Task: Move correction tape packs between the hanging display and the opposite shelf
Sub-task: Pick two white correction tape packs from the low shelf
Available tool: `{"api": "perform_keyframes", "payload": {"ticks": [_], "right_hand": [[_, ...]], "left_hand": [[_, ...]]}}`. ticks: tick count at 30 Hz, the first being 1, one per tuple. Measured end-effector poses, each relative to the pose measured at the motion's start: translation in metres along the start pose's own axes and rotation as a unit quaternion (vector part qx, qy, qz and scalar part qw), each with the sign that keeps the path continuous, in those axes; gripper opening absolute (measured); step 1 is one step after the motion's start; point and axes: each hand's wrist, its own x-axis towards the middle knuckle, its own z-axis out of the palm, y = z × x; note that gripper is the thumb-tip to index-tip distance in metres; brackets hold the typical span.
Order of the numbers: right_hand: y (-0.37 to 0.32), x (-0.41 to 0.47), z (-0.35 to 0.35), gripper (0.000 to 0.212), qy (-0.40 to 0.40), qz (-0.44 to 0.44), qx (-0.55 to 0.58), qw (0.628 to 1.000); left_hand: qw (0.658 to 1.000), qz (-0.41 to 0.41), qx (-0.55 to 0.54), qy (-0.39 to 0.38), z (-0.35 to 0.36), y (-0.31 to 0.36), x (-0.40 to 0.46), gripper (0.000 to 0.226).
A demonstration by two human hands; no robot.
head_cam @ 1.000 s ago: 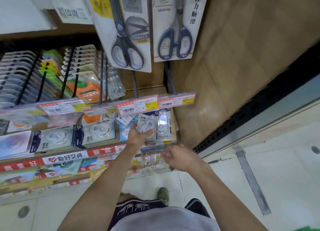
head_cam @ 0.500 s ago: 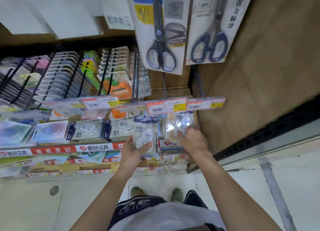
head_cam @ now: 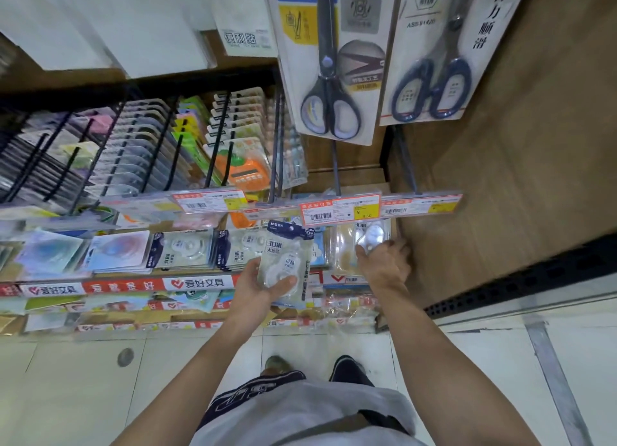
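Observation:
My left hand [head_cam: 257, 287] holds a correction tape pack [head_cam: 288, 262], white card with a dark blue top, tilted in front of the shelf, thumb across its clear blister. My right hand [head_cam: 384, 262] grips another correction tape pack [head_cam: 369, 237] that hangs under the price rail [head_cam: 420, 207] at the right end of the display. More packs of the same kind [head_cam: 182, 248] lie flat in rows to the left on the shelf.
Two carded pairs of scissors [head_cam: 330, 111] hang above the price rail. Black hooks [head_cam: 160, 145] loaded with packs fill the left. A wooden side panel [head_cam: 521, 145] stands right of the display. Tiled floor and my shoes [head_cam: 277, 364] lie below.
My left hand lifted its pack off the display and drew it nearer to me. My right hand rose from below the shelf to the hanging pack at the right end and took hold of it.

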Motion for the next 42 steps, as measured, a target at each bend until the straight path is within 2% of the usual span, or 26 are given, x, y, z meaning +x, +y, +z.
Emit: {"api": "perform_keyframes", "payload": {"ticks": [4, 9, 10, 12, 13, 14, 16, 17, 22, 24, 25, 28, 31, 36, 42], "right_hand": [[-0.001, 0.001, 0.0, 0.079, 0.018, 0.036, 0.08, 0.996], [-0.001, 0.006, -0.003, 0.095, -0.005, 0.064, 0.14, 0.988], [0.0, 0.007, -0.003, 0.098, -0.01, 0.07, 0.161, 0.984], [0.004, 0.01, -0.004, 0.098, -0.031, 0.081, 0.225, 0.971], [0.006, 0.01, -0.005, 0.094, -0.047, 0.086, 0.263, 0.96], [0.009, 0.012, -0.005, 0.083, -0.059, 0.081, 0.297, 0.949], [0.013, 0.011, -0.005, 0.052, -0.085, 0.055, 0.332, 0.938], [0.015, 0.008, -0.007, 0.044, -0.095, 0.035, 0.341, 0.934], [0.026, -0.009, -0.002, 0.051, -0.152, -0.037, 0.38, 0.912], [0.028, -0.017, -0.001, 0.072, -0.171, -0.048, 0.397, 0.901], [0.027, -0.02, -0.001, 0.072, -0.186, -0.056, 0.404, 0.894], [0.02, -0.031, -0.005, 0.042, -0.233, -0.089, 0.413, 0.876], [0.011, -0.041, -0.006, 0.033, -0.254, -0.123, 0.421, 0.862], [-0.008, -0.061, 0.0, 0.036, -0.29, -0.149, 0.423, 0.846], [-0.034, -0.104, 0.006, 0.038, -0.334, -0.19, 0.398, 0.833]], "left_hand": [[1.0, -0.001, -0.001, -0.004, 0.001, 0.004, 0.002, 0.051], [1.0, 0.006, -0.007, -0.026, 0.006, 0.01, 0.0, 0.04], [1.0, 0.009, -0.008, -0.029, 0.007, 0.011, 0.0, 0.043], [1.0, 0.006, 0.001, -0.027, 0.007, 0.011, 0.003, 0.064], [1.0, 0.002, 0.006, -0.024, 0.007, 0.01, 0.006, 0.07], [1.0, 0.0, 0.005, -0.016, 0.007, 0.01, 0.007, 0.067], [1.0, 0.004, 0.002, -0.01, 0.007, 0.008, 0.009, 0.057], [1.0, 0.004, -0.004, -0.007, 0.009, 0.008, 0.008, 0.056], [0.999, -0.015, -0.029, 0.02, 0.012, 0.009, 0.0, 0.072], [0.999, -0.02, -0.026, 0.036, 0.009, 0.005, -0.004, 0.059], [0.999, -0.018, -0.02, 0.044, 0.007, 0.001, -0.006, 0.055], [0.996, -0.028, -0.035, 0.074, 0.001, -0.007, -0.014, 0.052], [0.992, -0.029, -0.063, 0.105, -0.007, -0.014, -0.024, 0.049], [0.984, -0.033, -0.082, 0.155, -0.025, -0.036, -0.039, 0.039], [0.974, -0.034, -0.089, 0.207, -0.065, -0.067, -0.058, 0.042]]}}
